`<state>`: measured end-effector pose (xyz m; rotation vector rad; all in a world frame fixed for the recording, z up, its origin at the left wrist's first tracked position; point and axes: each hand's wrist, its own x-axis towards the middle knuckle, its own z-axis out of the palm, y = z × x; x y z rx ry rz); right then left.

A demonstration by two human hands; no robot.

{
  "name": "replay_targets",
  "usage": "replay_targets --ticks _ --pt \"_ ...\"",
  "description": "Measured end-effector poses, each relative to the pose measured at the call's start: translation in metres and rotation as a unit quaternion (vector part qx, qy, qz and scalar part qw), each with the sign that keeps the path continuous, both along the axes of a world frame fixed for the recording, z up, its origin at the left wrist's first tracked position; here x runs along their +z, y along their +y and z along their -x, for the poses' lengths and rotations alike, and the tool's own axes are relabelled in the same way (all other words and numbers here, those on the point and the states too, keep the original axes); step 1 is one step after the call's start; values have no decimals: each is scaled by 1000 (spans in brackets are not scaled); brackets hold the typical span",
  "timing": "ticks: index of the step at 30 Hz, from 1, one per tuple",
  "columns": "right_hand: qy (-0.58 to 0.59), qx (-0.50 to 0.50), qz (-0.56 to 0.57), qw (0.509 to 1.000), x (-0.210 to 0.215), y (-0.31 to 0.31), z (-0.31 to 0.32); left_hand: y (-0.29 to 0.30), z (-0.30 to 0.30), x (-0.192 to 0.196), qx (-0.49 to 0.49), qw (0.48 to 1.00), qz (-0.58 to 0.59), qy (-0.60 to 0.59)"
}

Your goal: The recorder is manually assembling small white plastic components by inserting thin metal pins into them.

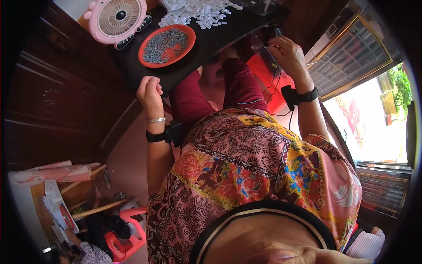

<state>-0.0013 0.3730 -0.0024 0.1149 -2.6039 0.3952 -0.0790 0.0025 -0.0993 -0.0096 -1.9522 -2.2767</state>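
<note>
Orange-red and shallow, in the head view, the plate [190, 42] sits at eleven o'clock on the black table [215, 42], its raised rim presumably keeping the small grey pieces [159, 46] apart from the clear pieces [189, 13] heaped just before twelve. At ten o'clock the left hand [150, 91], nearest the plate, curls narrowly by the table's near edge, perhaps resting; whether it pinches anything I cannot tell. Between one and two, the right hand [289, 56] bends inward near the table's right end, its grip likewise unclear.

Near the left fingers [150, 82], a red plate [192, 38] of grey pieces [158, 46] sits on a black table [213, 40].
</note>
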Motion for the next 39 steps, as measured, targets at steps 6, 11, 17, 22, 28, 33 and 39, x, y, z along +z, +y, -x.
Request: replay_targets --ticks 6,11,17,22,28,33,39 --pt "-22 -17 10 1000 -15 9 -7 -1 -4 -1 -8 1000 5 12" --pt "-28 -24 7 999 -27 7 -14 -3 -2 2 9 1000 16 17" --pt "-72 -46 12 996 -39 19 -25 -10 5 -5 21 999 33 13" --pt "-58 -26 21 998 -42 15 -18 -10 6 -9 22 999 18 14" --pt "-34 7 11 999 -46 -1 -9 -14 3 -11 23 999 30 21" --pt "-68 -1 6 998 -54 0 -15 -13 0 -8 23 999 31 30" --pt "-94 26 -24 995 -58 -9 -10 -15 -3 -8 26 999 29 32"
